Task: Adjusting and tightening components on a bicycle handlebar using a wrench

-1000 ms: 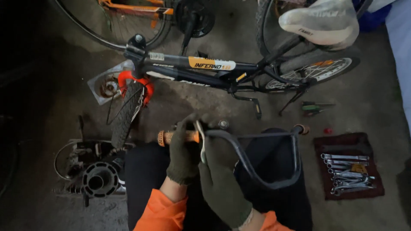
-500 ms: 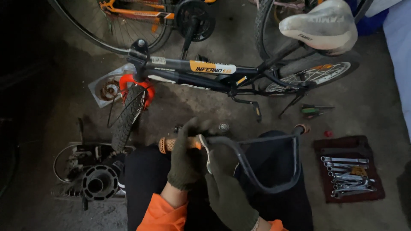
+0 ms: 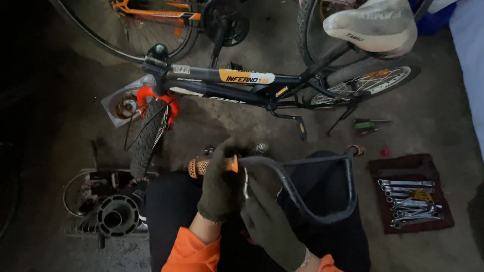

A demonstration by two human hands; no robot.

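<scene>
Handlebar (image 3: pixel 312 211) lies across my lap: left hand (image 3: pixel 218 189) clenches its orange grip (image 3: pixel 201 166), right hand (image 3: pixel 269 224) grasps the bar beside it.

This looks like a bike repair place, a small workshop on the ground. The floor (image 3: pixel 433 126) is bare, gray and dirty. A black bike with an orange fork (image 3: pixel 237 85) stands on it with no handlebar on top. Part of another bike, an orange one (image 3: pixel 151 12), is behind it. A dark red cloth (image 3: pixel 411 194) lies on the floor with a row of shiny wrenches (image 3: pixel 411 199) on it. A screwdriver with a green handle (image 3: pixel 368 124) lies near the bike. A black round machine part (image 3: pixel 117 217) and some old metal bits sit on the floor too.
</scene>
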